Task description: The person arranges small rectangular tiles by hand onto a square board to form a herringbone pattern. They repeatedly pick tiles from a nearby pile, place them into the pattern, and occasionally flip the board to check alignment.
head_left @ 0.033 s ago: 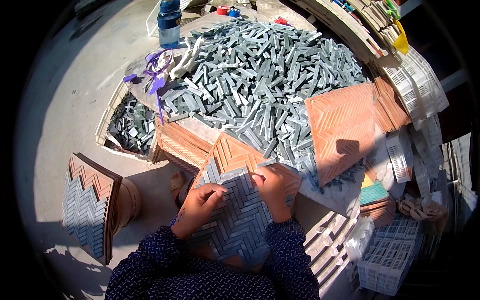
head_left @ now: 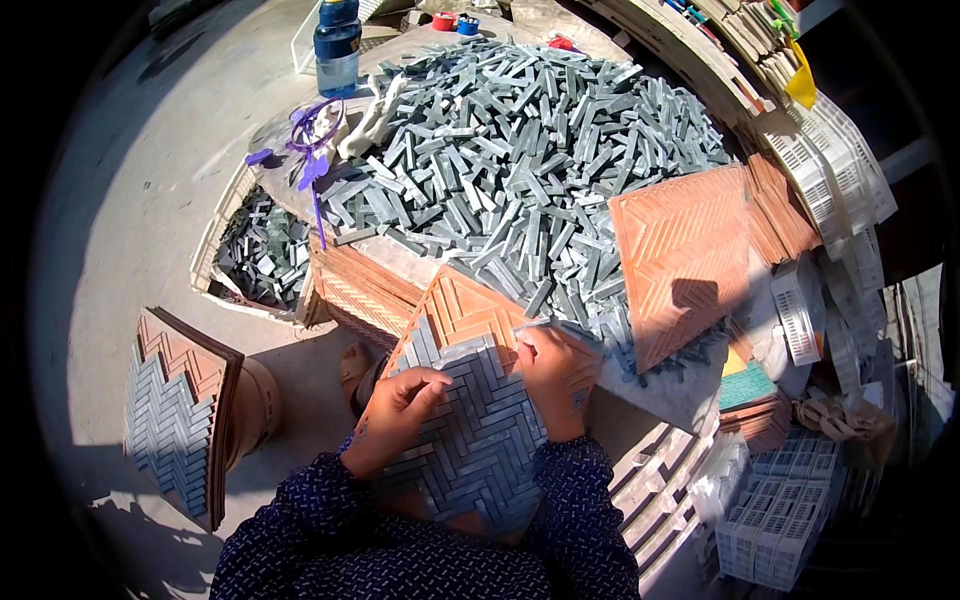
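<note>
A terracotta-coloured moulded tray [head_left: 465, 300] with herringbone grooves lies tilted in front of me. Grey stone strips [head_left: 470, 440] fill most of its lower and middle part; the upper grooves are bare. My left hand [head_left: 402, 412] rests over the tray's left side, thumb and fingers drawn together; whether anything is between them is hidden. My right hand [head_left: 556, 375] is closed over the right side of the tray, with grey stone strips [head_left: 562, 330] showing at its top beside the knuckles.
A large heap of loose grey strips [head_left: 540, 150] covers the table beyond. Another orange tray [head_left: 680, 260] leans at the right. A partly filled tray [head_left: 170, 430] tops a stack at the left. A crate of dark pieces [head_left: 262, 245], a bottle [head_left: 338, 55] and white plastic grids [head_left: 780, 510] stand around.
My right hand has turned and shifted slightly, and more of the grey strips shows at its top. My left hand and the tray look still.
</note>
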The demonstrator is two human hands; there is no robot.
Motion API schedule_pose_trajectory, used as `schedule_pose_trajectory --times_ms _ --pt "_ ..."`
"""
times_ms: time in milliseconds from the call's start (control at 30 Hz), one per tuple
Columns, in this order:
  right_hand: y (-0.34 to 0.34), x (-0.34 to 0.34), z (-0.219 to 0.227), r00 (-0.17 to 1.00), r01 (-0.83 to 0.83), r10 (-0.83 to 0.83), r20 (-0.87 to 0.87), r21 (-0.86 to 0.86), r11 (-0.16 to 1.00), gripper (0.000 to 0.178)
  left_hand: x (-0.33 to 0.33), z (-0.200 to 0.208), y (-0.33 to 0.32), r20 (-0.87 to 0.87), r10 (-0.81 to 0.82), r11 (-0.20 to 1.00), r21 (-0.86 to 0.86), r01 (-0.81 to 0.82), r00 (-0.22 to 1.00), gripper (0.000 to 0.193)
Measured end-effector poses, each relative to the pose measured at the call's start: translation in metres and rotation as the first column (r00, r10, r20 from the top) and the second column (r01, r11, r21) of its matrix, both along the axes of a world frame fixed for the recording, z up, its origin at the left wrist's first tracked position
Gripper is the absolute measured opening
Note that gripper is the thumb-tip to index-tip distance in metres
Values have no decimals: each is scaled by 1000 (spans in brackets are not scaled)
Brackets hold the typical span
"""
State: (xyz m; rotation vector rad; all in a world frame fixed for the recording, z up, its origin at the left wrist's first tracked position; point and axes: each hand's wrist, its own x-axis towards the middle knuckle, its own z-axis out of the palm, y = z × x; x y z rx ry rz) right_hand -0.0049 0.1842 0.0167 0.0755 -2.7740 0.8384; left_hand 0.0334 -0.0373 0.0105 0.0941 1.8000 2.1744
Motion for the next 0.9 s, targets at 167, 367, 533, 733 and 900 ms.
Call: schedule_pose_trajectory --times_ms 167,367,533,733,900 --pt "34 -19 -17 997 -48 47 -63 -14 999 23 0 4 6 -183 -87 971 -235 42 979 14" --pt "27 -19 -13 995 -99 103 -5 -329 939 14 6 2 14 -352 -168 944 -327 47 921 13" --pt "21 1 -2 928 136 310 207 -962 236 17 7 1 15 -315 -170 946 -319 64 934 12" --pt "11 8 2 914 170 374 156 -985 -5 20 6 5 15 -305 -138 962 -267 54 942 11" --pt "-8 23 -1 873 170 454 176 -984 55 24 1 3 28 -88 7 994 109 3 996 19"
